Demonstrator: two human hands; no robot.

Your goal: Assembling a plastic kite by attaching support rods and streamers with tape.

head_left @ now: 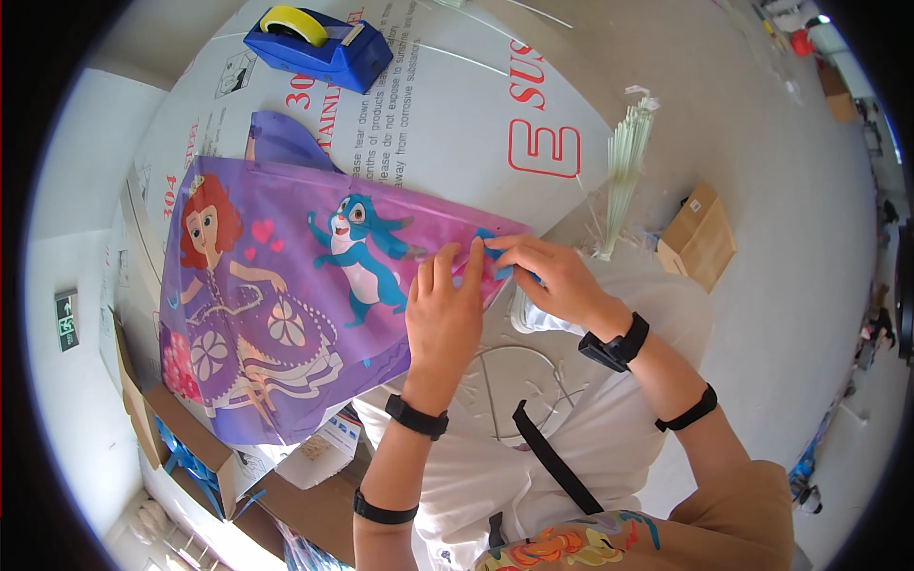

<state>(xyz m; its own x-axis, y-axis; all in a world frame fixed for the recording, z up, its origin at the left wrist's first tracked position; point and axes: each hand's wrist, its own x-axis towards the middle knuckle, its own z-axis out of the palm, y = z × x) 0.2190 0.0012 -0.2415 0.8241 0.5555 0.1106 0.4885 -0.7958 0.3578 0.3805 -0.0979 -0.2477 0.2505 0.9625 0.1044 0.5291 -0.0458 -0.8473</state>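
A purple and pink printed kite lies spread over the table, showing a red-haired princess figure and a blue rabbit. Its narrow pink corner points right, toward my hands. My left hand presses on that corner, fingers bent over the edge of the sheet. Just beside it, my right hand pinches the tip, where small blue pieces show between the fingers. The fingertips partly hide the tip, so I cannot make out exactly how the blue pieces sit on it.
A blue tape dispenser with yellow tape stands at the table's far side. A bundle of thin pale rods sticks out past the table edge. An open cardboard box is on the floor at right; another box with blue strips stands at lower left.
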